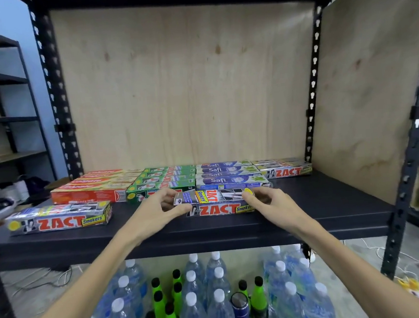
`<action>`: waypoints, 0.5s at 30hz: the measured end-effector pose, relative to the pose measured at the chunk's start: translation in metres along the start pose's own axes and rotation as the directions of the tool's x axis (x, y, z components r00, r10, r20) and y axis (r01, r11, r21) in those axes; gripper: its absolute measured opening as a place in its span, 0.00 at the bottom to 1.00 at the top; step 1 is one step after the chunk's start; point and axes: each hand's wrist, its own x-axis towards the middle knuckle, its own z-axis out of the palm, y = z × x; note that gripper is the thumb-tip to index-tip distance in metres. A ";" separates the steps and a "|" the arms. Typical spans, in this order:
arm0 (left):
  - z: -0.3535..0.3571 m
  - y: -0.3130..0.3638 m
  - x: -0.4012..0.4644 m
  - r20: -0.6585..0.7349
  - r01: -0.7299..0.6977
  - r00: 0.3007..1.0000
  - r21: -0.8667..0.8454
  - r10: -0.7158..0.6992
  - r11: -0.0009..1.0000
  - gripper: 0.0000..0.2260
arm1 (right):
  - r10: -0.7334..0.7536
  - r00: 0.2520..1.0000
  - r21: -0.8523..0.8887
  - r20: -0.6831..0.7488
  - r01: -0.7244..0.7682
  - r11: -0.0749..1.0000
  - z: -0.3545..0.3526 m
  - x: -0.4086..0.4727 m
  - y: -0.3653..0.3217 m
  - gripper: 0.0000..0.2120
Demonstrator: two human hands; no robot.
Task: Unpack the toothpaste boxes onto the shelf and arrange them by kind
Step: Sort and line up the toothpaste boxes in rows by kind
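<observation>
Most of the sorting looks done: along the back of the shelf (332, 199) we have rows running left to right of red Colgate boxes (90, 190), green boxes (162, 180), blue Safi boxes (227, 173) and a short Zact row (285, 169), while a loose Zact pack (60, 218) at front left is not yet with its kind. At front centre we hold another Zact pack (217, 203) by its ends, our left hand (157, 210) pinching its left end and our right hand (264, 202) curled on the right end, both forearms reaching up from below.
</observation>
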 end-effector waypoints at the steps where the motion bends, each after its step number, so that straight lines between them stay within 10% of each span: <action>1: 0.003 0.001 0.000 -0.020 -0.003 1.000 0.027 0.004 1.000 0.27 | 0.007 1.000 -0.016 0.008 -0.007 1.000 -0.002 0.000 -0.001 0.28; 10: 0.013 0.001 0.001 -0.266 -0.044 0.961 0.114 0.073 0.992 0.22 | -0.073 0.984 0.242 0.160 0.032 0.970 -0.006 -0.008 -0.012 0.13; 15: 0.011 0.009 -0.009 -0.162 -0.099 0.981 0.038 0.104 0.994 0.18 | -0.203 0.913 0.250 0.355 0.117 0.961 -0.004 -0.011 -0.024 0.09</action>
